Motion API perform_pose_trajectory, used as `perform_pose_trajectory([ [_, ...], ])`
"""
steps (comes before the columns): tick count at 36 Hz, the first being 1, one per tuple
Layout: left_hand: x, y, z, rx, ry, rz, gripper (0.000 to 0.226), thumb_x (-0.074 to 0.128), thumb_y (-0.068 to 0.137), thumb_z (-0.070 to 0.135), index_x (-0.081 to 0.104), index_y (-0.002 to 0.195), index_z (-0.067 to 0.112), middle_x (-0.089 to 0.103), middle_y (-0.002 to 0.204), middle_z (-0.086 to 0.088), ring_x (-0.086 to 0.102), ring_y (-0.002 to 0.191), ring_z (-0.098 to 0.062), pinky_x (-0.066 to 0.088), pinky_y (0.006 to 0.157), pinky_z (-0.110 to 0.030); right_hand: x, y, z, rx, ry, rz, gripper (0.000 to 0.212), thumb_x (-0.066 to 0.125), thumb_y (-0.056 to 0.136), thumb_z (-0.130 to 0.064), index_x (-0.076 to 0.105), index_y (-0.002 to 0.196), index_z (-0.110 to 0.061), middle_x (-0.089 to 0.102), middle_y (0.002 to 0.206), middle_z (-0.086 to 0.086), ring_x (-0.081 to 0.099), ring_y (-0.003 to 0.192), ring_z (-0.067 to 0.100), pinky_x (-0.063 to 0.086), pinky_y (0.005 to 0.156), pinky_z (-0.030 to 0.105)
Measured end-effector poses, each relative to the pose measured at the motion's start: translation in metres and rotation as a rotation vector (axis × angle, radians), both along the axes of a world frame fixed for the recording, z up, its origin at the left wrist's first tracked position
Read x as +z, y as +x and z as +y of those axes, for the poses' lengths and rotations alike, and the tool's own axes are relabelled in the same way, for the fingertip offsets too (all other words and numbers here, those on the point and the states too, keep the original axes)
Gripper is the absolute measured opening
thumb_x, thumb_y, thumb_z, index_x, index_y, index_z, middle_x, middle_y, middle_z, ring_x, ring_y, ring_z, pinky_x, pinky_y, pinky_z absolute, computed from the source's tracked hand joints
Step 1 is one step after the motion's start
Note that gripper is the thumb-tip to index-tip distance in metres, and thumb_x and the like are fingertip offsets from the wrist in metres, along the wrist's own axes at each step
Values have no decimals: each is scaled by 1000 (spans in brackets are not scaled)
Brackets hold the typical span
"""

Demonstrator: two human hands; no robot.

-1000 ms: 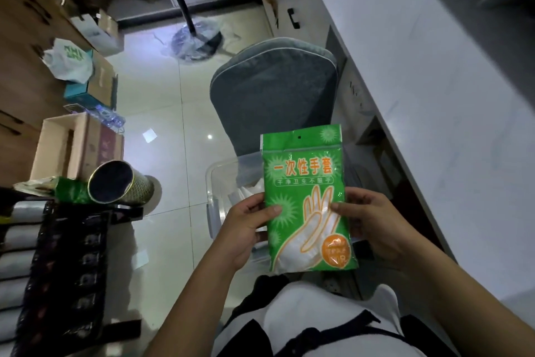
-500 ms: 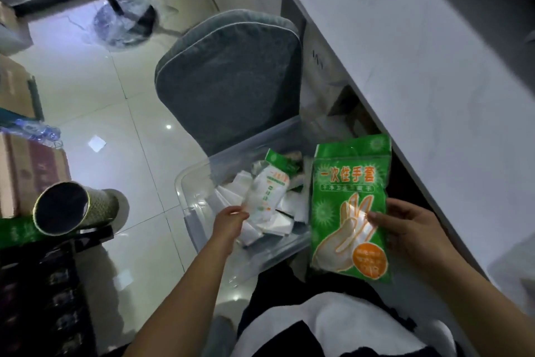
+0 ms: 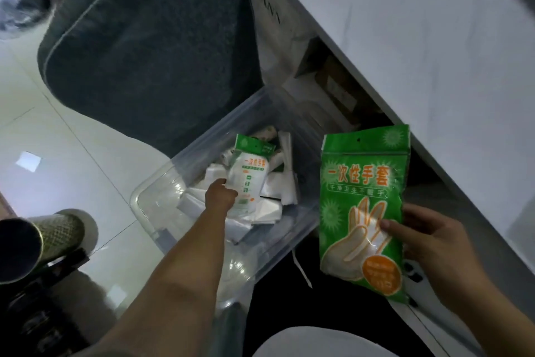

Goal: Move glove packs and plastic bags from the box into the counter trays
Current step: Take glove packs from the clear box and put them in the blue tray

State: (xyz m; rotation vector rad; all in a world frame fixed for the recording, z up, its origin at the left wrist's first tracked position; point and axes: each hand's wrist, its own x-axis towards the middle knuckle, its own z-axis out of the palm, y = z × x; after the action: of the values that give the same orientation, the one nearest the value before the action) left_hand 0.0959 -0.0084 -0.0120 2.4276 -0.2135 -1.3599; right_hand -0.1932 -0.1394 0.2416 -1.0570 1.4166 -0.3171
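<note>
The clear plastic box (image 3: pixel 202 241) sits low between the grey chair (image 3: pixel 150 47) behind it and the white counter (image 3: pixel 419 52), whose long edge runs diagonally down the right side; bare pale floor (image 3: pixel 58 154) lies open to the left of the box, and a mesh-covered cylinder (image 3: pixel 55 238) lies on its side at the lower left. The right hand (image 3: pixel 431 243) holds a large green glove pack (image 3: pixel 362 212) upright just beside the counter edge and above the box's right rim, its grip pinched on the pack's lower right side with the thumb across the printed front. The left hand (image 3: pixel 221 196) reaches down inside the box and touches the lower end of a smaller white-and-green glove pack (image 3: pixel 249 180) (whether its grip has closed on that pack I cannot tell, since the fingers are hidden). Inside the box, around and beneath the smaller pack, lie folded white plastic bags (image 3: pixel 275 203) in a loose heap.
</note>
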Motion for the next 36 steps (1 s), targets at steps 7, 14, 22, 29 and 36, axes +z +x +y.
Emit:
perform_pose_trajectory([
  [7,-10,2,3,-22,-21,-11,38,66,85,6,65,123,-1,66,122,-23,61,110,-38,46,89,-34,0,-4,1,-16,3,42,26,74,65,-4,80,83,-22,77,83,12,74,64,24,55,48,27],
  [14,1,-8,7,15,-104,6,30,65,85,6,71,114,1,71,110,-20,64,101,-36,48,80,-31,6,-5,1,44,-29,22,30,75,63,-11,80,89,-24,78,86,10,75,71,25,58,53,29],
  [22,69,-38,24,273,-288,42,13,69,83,7,74,85,19,75,83,-5,70,85,-32,60,71,-42,25,-8,-10,68,-68,-45,31,75,65,-13,80,93,-23,78,90,10,75,74,27,59,56,33],
  [29,171,-64,26,410,-534,54,26,71,85,13,77,80,38,77,82,7,74,75,-16,61,68,-41,50,-21,-21,58,-101,-112,25,74,69,-3,79,90,-16,78,88,12,75,73,27,57,52,28],
  [36,270,-92,-13,332,-732,-87,26,71,86,15,74,98,37,76,90,18,73,79,-3,54,57,-14,83,-53,-44,-51,-183,-204,23,70,75,4,76,93,-9,78,84,11,74,67,24,56,49,25],
])
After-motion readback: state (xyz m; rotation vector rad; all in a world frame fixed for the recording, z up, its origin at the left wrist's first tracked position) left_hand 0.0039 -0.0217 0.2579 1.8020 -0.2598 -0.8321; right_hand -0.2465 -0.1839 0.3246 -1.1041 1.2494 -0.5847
